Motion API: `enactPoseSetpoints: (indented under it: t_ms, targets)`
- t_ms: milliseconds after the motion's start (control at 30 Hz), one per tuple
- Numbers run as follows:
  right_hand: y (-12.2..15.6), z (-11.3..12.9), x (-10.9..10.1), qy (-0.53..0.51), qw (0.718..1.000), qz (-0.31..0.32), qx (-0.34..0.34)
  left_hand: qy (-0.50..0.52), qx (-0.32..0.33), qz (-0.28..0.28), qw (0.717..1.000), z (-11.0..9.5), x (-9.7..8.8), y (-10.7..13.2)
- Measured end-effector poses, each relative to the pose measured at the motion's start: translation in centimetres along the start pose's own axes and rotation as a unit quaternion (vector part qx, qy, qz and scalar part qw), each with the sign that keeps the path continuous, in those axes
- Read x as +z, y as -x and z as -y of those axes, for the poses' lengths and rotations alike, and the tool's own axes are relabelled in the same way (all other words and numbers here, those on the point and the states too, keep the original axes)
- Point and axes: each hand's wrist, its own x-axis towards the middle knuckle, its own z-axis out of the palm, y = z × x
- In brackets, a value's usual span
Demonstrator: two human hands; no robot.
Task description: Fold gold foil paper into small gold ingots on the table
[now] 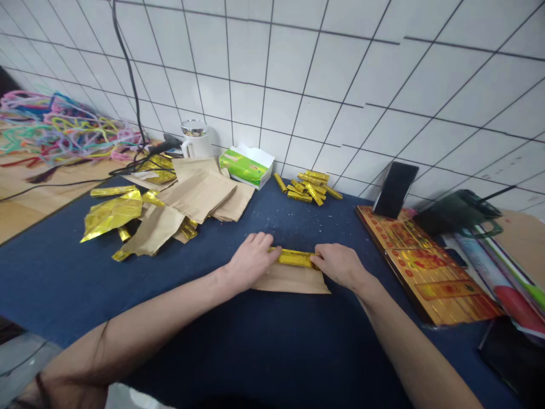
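Observation:
A sheet of brown paper with a gold foil face (293, 279) lies on the dark blue table cover, its far edge rolled or folded into a gold strip. My left hand (252, 260) is closed on the left end of that strip, thumb towards the middle. At the right end, my right hand (343, 264) pinches the strip with bent fingers. The brown part of the sheet spreads flat towards me, under and between both hands. Beyond it, against the wall, lies a pile of small gold paper rolls (313, 187).
Brown paper sheets (200, 187) and crumpled gold foil (113, 213) lie at left. Behind are a tissue pack (247, 165), a white mug (197, 142), a black cable and tangled coloured pipe cleaners (72, 130). At right: an orange-gold box (430, 267), a phone (395, 190), a dark mug (457, 213).

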Motion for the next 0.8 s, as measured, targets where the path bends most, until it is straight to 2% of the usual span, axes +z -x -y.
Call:
enactPoseSetpoints:
  t_ms: [67,167,267,300,367,467,700,800]
  targets:
    - [0.4,0.1,-0.3,0.019,1.0,-0.001,0.009,0.01,0.056,0.016,0.998,-0.7,0.2,0.1]
    - [1.3,1.1,-0.3,0.051,0.997,-0.055,0.009,0.02,0.052,0.017,0.998,-1.7,0.9,0.4]
    - [2.2,3.1,0.7,0.046,0.984,-0.149,-0.083,0.028,0.058,-0.005,0.998,-2.6,1.7,0.7]
    - [2.4,3.8,1.2,0.027,0.979,-0.153,-0.134,0.03,0.064,-0.008,0.997,-2.9,2.0,0.9]
    - [2.9,5.0,2.3,-0.01,0.973,-0.128,-0.19,0.029,0.067,-0.01,0.997,-3.1,2.2,1.1]
    - [3.3,5.3,3.7,-0.047,0.977,-0.09,-0.185,0.026,0.063,-0.002,0.998,-3.3,2.2,1.2]
    - [4.7,1.6,4.9,-0.065,0.987,-0.063,-0.131,0.089,0.043,0.035,0.994,-3.4,1.8,1.4]
    - [5.0,0.4,4.7,-0.082,0.986,-0.044,-0.136,0.135,0.055,0.049,0.988,-3.2,1.5,1.6]
